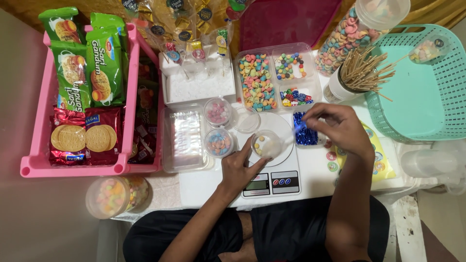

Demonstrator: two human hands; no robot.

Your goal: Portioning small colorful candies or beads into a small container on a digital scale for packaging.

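Clear, glossy plastic forms the small cup (pixel 266 144) on the kitchen scale (pixel 270 174), whose white plastic body looks smooth with a faint sheen; a transparent divided tray (pixel 279 77) holds matt, pastel-coloured cereal rings (pixel 256 82); shiny blue metallic foil strips (pixel 305 131) glint in a clear tub; bare wooden skewers (pixel 364 70), dry and matt, stand in a white cup; the teal basket (pixel 422 92) is moulded lattice plastic, the pink crate (pixel 46 167) smooth plastic; glossy film wraps the green biscuit packets (pixel 103 65); the table (pixel 208 187) is plain matt white.
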